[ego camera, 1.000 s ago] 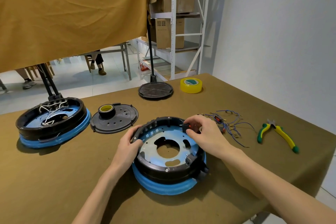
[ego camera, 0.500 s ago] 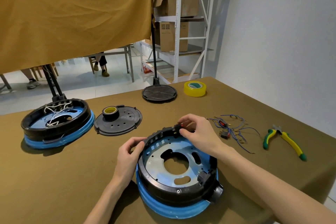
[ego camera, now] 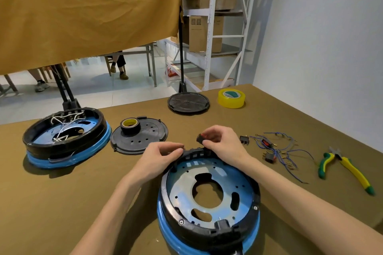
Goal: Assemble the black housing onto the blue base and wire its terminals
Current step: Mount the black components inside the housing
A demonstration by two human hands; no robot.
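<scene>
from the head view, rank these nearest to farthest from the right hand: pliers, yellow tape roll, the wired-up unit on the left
Measured from the right hand:
1. Yellow tape roll, beyond the hand toward the table's far edge.
2. Pliers, out to the right, past the loose wires.
3. Wired-up unit, far to the left.

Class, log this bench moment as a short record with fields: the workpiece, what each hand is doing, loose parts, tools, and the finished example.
Workpiece: black ring housing seated on round blue base
Left hand: grips the housing's far rim
Right hand: pinches a small black rocker switch above the rim
Loose parts: blue wires with terminals, to the right
Tools: green-and-yellow pliers; yellow tape roll
Example: second, wired unit, far left
</scene>
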